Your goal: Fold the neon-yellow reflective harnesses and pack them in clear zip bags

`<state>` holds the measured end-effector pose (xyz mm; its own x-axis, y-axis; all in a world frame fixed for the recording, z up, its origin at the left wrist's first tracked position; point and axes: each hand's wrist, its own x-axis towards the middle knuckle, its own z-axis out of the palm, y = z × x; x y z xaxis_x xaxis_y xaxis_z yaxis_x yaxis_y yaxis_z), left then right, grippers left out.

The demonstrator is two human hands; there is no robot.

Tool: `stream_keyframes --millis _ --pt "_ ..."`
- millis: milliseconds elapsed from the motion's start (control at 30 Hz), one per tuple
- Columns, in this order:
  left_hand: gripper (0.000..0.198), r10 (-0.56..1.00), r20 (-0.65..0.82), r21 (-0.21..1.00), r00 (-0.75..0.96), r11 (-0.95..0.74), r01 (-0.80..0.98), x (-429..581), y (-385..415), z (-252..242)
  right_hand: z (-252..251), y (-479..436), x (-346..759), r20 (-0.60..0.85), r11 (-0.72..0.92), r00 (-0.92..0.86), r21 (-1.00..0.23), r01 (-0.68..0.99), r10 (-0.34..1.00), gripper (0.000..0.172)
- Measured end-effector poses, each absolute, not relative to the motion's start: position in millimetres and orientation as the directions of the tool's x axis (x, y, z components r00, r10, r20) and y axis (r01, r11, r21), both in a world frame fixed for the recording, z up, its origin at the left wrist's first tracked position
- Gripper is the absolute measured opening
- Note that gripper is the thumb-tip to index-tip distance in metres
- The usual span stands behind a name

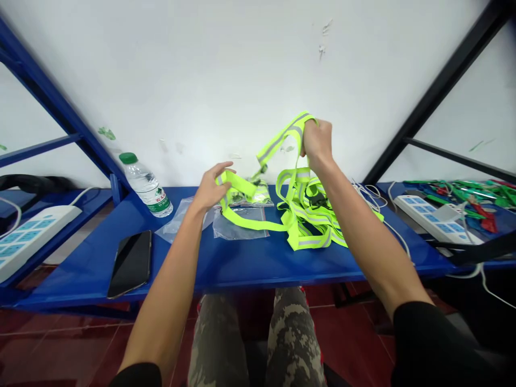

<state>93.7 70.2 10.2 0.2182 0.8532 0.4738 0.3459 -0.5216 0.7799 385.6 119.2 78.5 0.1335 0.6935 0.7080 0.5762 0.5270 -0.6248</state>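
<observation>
My right hand (pixel 317 141), closed in a fist, lifts a fluorescent yellow-green reflective strap (pixel 287 135) with a grey stripe above the table. Lower and to the left, my left hand (pixel 213 187) grips a loop of similar strap between thumb and fingers, some fingers stretched out. From there a length sags down to a tangled heap of reflective straps (pixel 312 217) under my right forearm. A small dark buckle (pixel 258 173) hangs between the hands, slightly blurred. Behind the left loop lies a clear bag with folded yellow-green strap (pixel 262 193).
Clear plastic bags (pixel 237 228) lie on the blue table (pixel 242 266). Left of them are a water bottle (pixel 147 185) with a green cap and a black phone (pixel 131 263). Power strips (pixel 34 234) and white cables flank the table; green and red items (pixel 484 201) lie far right.
</observation>
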Motion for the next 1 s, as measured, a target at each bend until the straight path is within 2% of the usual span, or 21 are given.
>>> stream_keyframes --millis 100,167,200,267,367,467,567,633,733,800,833,900,1000 --pt "0.097 0.855 0.277 0.728 0.439 -0.485 0.484 107.4 60.6 1.1 73.4 111.0 359.8 0.638 0.479 0.21 -0.721 0.502 0.74 0.034" --pt "0.107 0.829 0.221 0.67 0.514 -0.512 0.538 124.9 55.9 -6.2 69.1 102.5 343.3 0.624 0.467 0.188 -0.722 0.51 0.759 0.026" --pt "0.102 0.816 0.223 0.654 0.534 -0.532 0.539 134.8 55.2 -10.6 66.5 96.7 335.9 0.62 0.466 0.157 -0.711 0.527 0.768 0.021" --pt "0.08 0.786 0.236 0.646 0.571 -0.566 0.512 153.2 57.8 -20.3 60.8 82.6 325.2 0.596 0.462 0.069 -0.685 0.563 0.8 0.017" --pt "0.037 0.782 0.258 0.589 0.568 -0.593 0.549 167.1 69.2 -32.5 55.5 60.9 326.7 0.534 0.463 -0.073 -0.646 0.608 0.842 0.037" --pt "0.013 0.832 0.357 0.526 0.424 -0.555 0.645 158.3 81.9 -33.4 58.0 45.9 349.6 0.484 0.464 -0.173 -0.583 0.667 0.858 0.053" --pt "0.016 0.845 0.514 0.523 0.146 -0.444 0.728 135.3 89.3 -21.0 65.4 38.1 380.3 0.411 0.411 -0.223 -0.456 0.79 0.884 0.06" --pt "0.02 0.795 0.607 0.504 -0.003 -0.382 0.775 119.8 90.5 -8.9 69.6 35.7 398.4 0.298 0.359 -0.251 -0.397 0.845 0.921 0.062" --pt "0.018 0.644 0.745 0.474 -0.173 -0.33 0.816 103.3 89.5 7.5 71.1 37.2 418.1 0.096 0.333 -0.321 -0.358 0.872 0.942 0.058" --pt "0.017 0.572 0.788 0.485 -0.23 -0.346 0.803 96.7 88.5 14.7 68.7 41.7 425.8 0.039 0.306 -0.308 -0.297 0.905 0.951 0.045" --pt "0.017 0.565 0.788 0.501 -0.244 -0.359 0.788 94.2 88.1 17.1 66.9 44.6 428.1 0.055 0.276 -0.271 -0.259 0.926 0.961 0.037" --pt "0.021 0.588 0.761 0.547 -0.274 -0.354 0.758 90.2 87.7 19.9 63.1 50.9 430.9 0.192 0.182 -0.143 -0.201 0.962 0.971 0.024" --pt "0.031 0.632 0.685 0.638 -0.362 -0.282 0.717 83.4 88.9 21.8 58.8 59.8 434.1 0.492 0.11 0.011 -0.216 0.97 0.87 0.025"
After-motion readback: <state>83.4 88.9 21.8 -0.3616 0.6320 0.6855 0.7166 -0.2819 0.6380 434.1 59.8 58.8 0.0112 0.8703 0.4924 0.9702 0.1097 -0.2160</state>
